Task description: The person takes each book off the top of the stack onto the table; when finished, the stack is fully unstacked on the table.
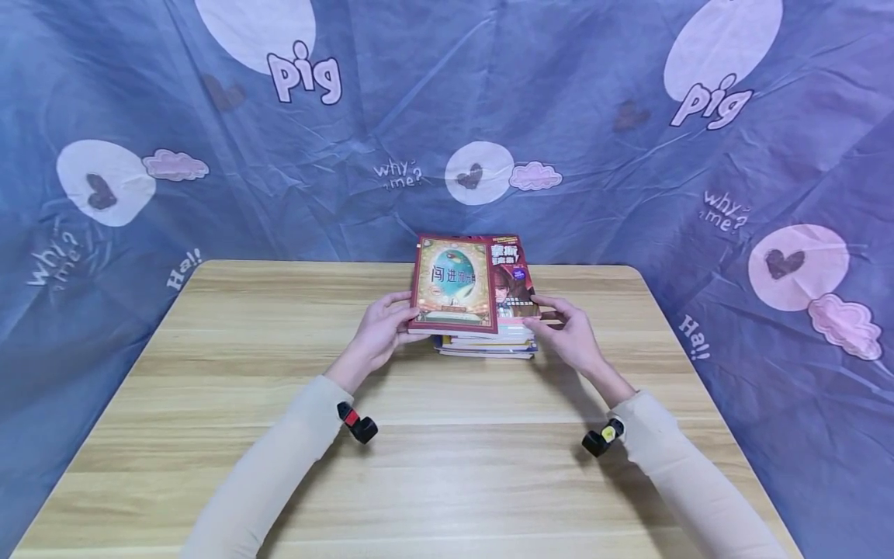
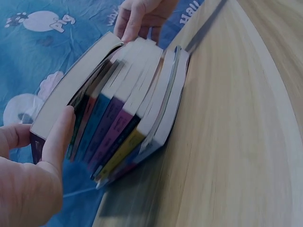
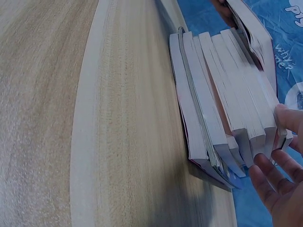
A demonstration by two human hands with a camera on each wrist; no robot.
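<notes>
A paperback with a red border and a teal oval picture (image 1: 454,281) lies tilted over the top of a book stack (image 1: 489,345). My left hand (image 1: 382,328) grips its left edge, thumb on the near page edge and fingers behind. The left wrist view shows a gap beneath this book (image 2: 71,78). Below it, a red-covered book with a cartoon figure (image 1: 513,283) shows at the right. At the stack's right near corner is my right hand (image 1: 567,334); its thumb touches the page edges and its loosely extended fingers lie along the side, as the right wrist view shows (image 3: 279,175).
The stack stands near the far edge of a wood-grain table (image 1: 447,466). Colored spine ends (image 2: 109,127) show on its left side. Behind the table hangs a blue printed cloth (image 1: 391,116). Small black cameras (image 1: 359,425) sit on both wrists.
</notes>
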